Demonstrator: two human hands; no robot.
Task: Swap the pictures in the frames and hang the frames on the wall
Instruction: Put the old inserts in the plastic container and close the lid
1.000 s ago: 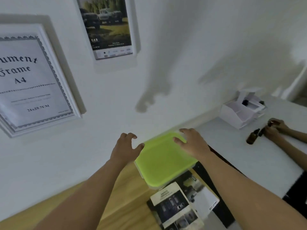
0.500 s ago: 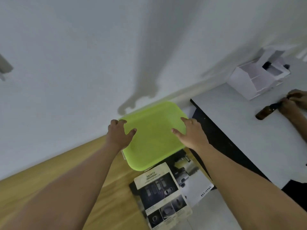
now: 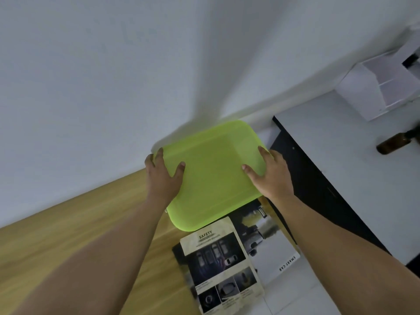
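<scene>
A lime-green plastic lid (image 3: 213,173) covers a box that stands against the white wall. My left hand (image 3: 162,176) grips its left edge, thumb on top and fingers curled over the side. My right hand (image 3: 270,176) holds the right edge the same way. Just in front of the box lie two loose pictures: a "SAFETY" sheet (image 3: 218,264) on top, and a car picture (image 3: 268,242) marked "SMART CAB" partly under it. No picture frame is in view.
A wooden surface (image 3: 79,223) runs to the left under my arm. At the right stands a white table (image 3: 341,137) with a black side, carrying a white organizer (image 3: 381,87) and a brown bottle (image 3: 393,143).
The view has tilted down, so the two wall frames have left it. Both my hands have settled onto the lid's side edges. The other person's hands are out of sight.
</scene>
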